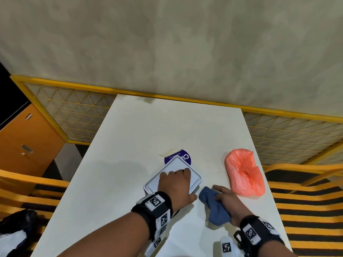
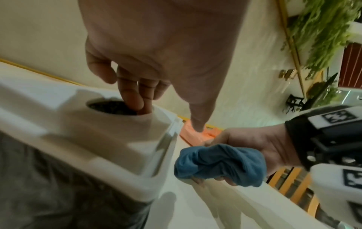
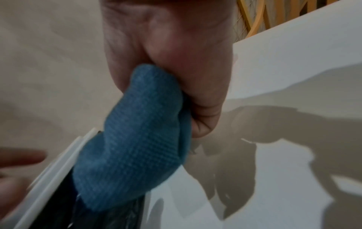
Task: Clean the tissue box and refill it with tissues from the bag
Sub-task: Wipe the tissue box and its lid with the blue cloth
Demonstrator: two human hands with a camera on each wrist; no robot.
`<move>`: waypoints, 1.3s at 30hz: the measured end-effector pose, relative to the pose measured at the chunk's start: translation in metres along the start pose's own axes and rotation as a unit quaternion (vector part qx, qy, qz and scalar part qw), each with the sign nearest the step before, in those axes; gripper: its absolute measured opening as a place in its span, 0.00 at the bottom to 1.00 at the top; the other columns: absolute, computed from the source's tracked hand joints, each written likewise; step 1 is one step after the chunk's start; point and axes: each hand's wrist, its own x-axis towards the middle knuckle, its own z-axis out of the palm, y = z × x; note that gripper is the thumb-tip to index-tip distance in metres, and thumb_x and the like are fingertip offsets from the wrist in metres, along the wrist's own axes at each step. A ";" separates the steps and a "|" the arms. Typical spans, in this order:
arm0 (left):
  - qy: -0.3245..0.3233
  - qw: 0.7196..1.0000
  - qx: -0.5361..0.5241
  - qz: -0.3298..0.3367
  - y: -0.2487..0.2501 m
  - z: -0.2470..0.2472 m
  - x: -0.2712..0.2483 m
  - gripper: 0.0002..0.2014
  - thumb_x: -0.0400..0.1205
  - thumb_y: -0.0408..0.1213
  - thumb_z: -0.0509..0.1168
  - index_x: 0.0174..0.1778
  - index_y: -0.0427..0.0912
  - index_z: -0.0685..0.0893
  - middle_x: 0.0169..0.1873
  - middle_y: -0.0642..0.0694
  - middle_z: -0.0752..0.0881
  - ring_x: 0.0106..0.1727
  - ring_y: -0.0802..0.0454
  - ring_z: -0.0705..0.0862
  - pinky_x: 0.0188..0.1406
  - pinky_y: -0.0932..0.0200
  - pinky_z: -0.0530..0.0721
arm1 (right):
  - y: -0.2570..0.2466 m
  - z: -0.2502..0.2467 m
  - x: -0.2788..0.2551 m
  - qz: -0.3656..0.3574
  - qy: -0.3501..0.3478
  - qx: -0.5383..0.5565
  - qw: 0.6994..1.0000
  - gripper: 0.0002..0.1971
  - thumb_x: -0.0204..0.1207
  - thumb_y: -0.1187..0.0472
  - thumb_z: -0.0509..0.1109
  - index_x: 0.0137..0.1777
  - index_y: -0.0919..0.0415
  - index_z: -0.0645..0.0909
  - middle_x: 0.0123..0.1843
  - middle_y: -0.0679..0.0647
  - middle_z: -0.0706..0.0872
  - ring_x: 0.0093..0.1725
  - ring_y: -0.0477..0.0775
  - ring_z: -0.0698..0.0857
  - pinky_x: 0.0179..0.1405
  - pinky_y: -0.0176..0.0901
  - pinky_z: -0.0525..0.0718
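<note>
The tissue box (image 1: 193,178) has a white lid and a dark see-through body, and stands on the white table (image 1: 148,127). My left hand (image 1: 174,182) lies on top of the lid. Its fingers (image 2: 137,99) dip into the round opening and the thumb runs down the box's right side. My right hand (image 1: 226,197) grips a bunched blue cloth (image 1: 213,204). In the right wrist view the cloth (image 3: 133,155) lies against the box's side (image 3: 49,178) just under the lid. An orange plastic bag (image 1: 243,173) sits to the right of the box, tied shut, its contents hidden.
A round purple label (image 1: 185,158) and a cream scrap (image 1: 169,152) lie just behind the box. A yellow mesh railing (image 1: 74,108) runs behind the table, with an orange cabinet (image 1: 27,141) at the left. Yellow-and-black striped seating (image 1: 306,210) flanks the table.
</note>
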 end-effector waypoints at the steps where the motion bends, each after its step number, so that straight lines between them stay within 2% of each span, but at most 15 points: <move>1: -0.002 1.000 0.004 0.000 0.004 0.002 0.002 0.29 0.78 0.58 0.66 0.66 0.42 0.70 0.59 0.43 0.83 0.55 0.38 0.83 0.45 0.48 0.69 | 0.001 0.003 -0.002 0.007 -0.004 0.004 1.000 0.20 0.78 0.76 0.63 0.68 0.62 0.77 0.60 0.68 0.85 0.49 0.64 0.85 0.47 0.49 0.83; 4: 0.014 1.000 -0.016 0.005 0.002 0.000 0.001 0.22 0.80 0.50 0.65 0.64 0.42 0.70 0.55 0.42 0.84 0.53 0.38 0.84 0.38 0.52 0.72 | -0.005 0.006 -0.009 0.004 -0.030 -0.003 1.000 0.20 0.78 0.74 0.65 0.69 0.60 0.77 0.60 0.66 0.86 0.51 0.63 0.87 0.46 0.48 0.84; 7: 0.052 0.991 -0.119 0.031 -0.013 -0.015 -0.007 0.24 0.76 0.57 0.63 0.61 0.45 0.71 0.48 0.46 0.82 0.51 0.41 0.85 0.34 0.54 0.73 | -0.019 0.004 -0.022 -0.015 -0.046 -0.007 0.999 0.20 0.79 0.72 0.66 0.68 0.55 0.78 0.56 0.65 0.89 0.49 0.63 0.89 0.44 0.48 0.86; 9: 0.068 0.978 -0.194 0.038 -0.028 -0.025 -0.014 0.35 0.74 0.61 0.62 0.75 0.48 0.70 0.55 0.48 0.86 0.54 0.44 0.86 0.40 0.54 0.80 | -0.029 0.004 -0.034 -0.035 -0.055 -0.012 0.998 0.21 0.79 0.73 0.65 0.68 0.54 0.79 0.55 0.65 0.90 0.48 0.63 0.90 0.44 0.49 0.86; 12: 0.017 0.933 -0.357 0.039 -0.051 -0.030 -0.024 0.32 0.77 0.45 0.71 0.78 0.56 0.68 0.64 0.58 0.85 0.53 0.65 0.85 0.53 0.61 0.85 | -0.040 0.007 -0.055 -0.095 -0.100 -0.021 0.990 0.24 0.78 0.77 0.63 0.66 0.52 0.82 0.56 0.62 0.91 0.53 0.62 0.90 0.45 0.47 0.85; 13: -0.007 0.921 -0.387 0.045 -0.059 -0.028 -0.027 0.29 0.78 0.41 0.71 0.75 0.59 0.70 0.64 0.61 0.84 0.48 0.68 0.84 0.51 0.66 0.83 | -0.043 0.009 -0.063 -0.119 -0.107 -0.040 0.986 0.24 0.77 0.78 0.63 0.65 0.52 0.82 0.56 0.60 0.91 0.54 0.59 0.90 0.46 0.44 0.85; 15: -0.030 0.913 -0.403 0.051 -0.072 -0.023 -0.032 0.27 0.79 0.38 0.68 0.73 0.62 0.72 0.62 0.63 0.84 0.47 0.62 0.84 0.48 0.64 0.82 | -0.047 0.014 -0.075 -0.162 -0.102 -0.100 0.976 0.26 0.76 0.79 0.64 0.65 0.50 0.83 0.55 0.52 0.92 0.53 0.48 0.90 0.45 0.35 0.84; 19: -0.020 0.911 -0.410 0.033 -0.085 -0.007 -0.039 0.35 0.78 0.33 0.64 0.80 0.63 0.67 0.67 0.53 0.77 0.67 0.56 0.78 0.66 0.57 0.80 | -0.038 0.023 -0.083 -0.192 -0.122 -0.230 0.946 0.28 0.74 0.72 0.69 0.69 0.45 0.79 0.64 0.41 0.85 0.57 0.28 0.83 0.54 0.22 0.77; 22: -0.074 0.894 -0.443 -0.006 -0.083 0.003 -0.046 0.56 0.74 0.41 0.73 0.87 0.60 0.39 0.81 0.55 0.57 0.81 0.48 0.67 0.74 0.58 0.74 | -0.027 0.028 -0.080 -0.193 -0.127 -0.263 0.937 0.31 0.71 0.69 0.71 0.72 0.44 0.74 0.66 0.42 0.83 0.62 0.33 0.81 0.61 0.27 0.76; 24: -0.060 0.885 -0.461 -0.024 -0.077 0.012 -0.050 0.67 0.65 0.51 0.81 0.84 0.64 0.32 0.83 0.58 0.51 0.84 0.54 0.60 0.80 0.50 0.71 | -0.022 0.031 -0.080 -0.182 -0.132 -0.272 0.936 0.32 0.71 0.68 0.71 0.73 0.44 0.73 0.65 0.43 0.84 0.63 0.37 0.82 0.64 0.31 0.77; 28: 0.039 0.892 -0.448 -0.049 -0.062 0.026 -0.052 0.71 0.54 0.64 0.84 0.81 0.68 0.38 0.80 0.55 0.58 0.82 0.56 0.61 0.83 0.47 0.66 | -0.016 0.037 -0.085 -0.174 -0.154 -0.302 0.925 0.30 0.65 0.61 0.70 0.67 0.37 0.75 0.65 0.44 0.84 0.63 0.40 0.83 0.71 0.42 0.77; 32: 0.122 0.908 -0.397 -0.055 -0.050 0.024 -0.052 0.64 0.57 0.65 0.81 0.84 0.55 0.50 0.72 0.58 0.65 0.74 0.59 0.69 0.75 0.57 0.72 | -0.034 0.033 -0.100 -0.239 -0.154 -0.324 0.902 0.23 0.67 0.66 0.69 0.55 0.38 0.84 0.57 0.36 0.88 0.59 0.33 0.83 0.64 0.36 0.79; 35: 0.143 0.904 -0.399 -0.055 -0.047 0.027 -0.051 0.59 0.59 0.61 0.81 0.82 0.52 0.55 0.70 0.55 0.71 0.70 0.57 0.76 0.70 0.59 0.77 | -0.056 0.039 -0.116 -0.403 -0.055 -0.317 0.857 0.22 0.69 0.72 0.67 0.50 0.41 0.86 0.52 0.35 0.87 0.57 0.35 0.84 0.58 0.27 0.76; 37: 0.152 0.899 -0.408 -0.054 -0.046 0.025 -0.051 0.56 0.59 0.58 0.81 0.79 0.55 0.56 0.69 0.55 0.73 0.67 0.58 0.79 0.67 0.59 0.80 | -0.067 0.054 -0.120 -0.521 0.013 -0.315 0.793 0.20 0.69 0.70 0.65 0.56 0.49 0.86 0.60 0.43 0.85 0.60 0.40 0.82 0.62 0.31 0.75; 39: 0.161 0.890 -0.424 -0.042 -0.045 0.022 -0.048 0.47 0.61 0.52 0.80 0.74 0.57 0.63 0.62 0.56 0.77 0.60 0.59 0.82 0.60 0.58 0.83 | -0.069 0.075 -0.115 -0.584 0.028 -0.351 0.732 0.20 0.70 0.66 0.64 0.60 0.53 0.84 0.65 0.51 0.84 0.61 0.50 0.81 0.62 0.42 0.77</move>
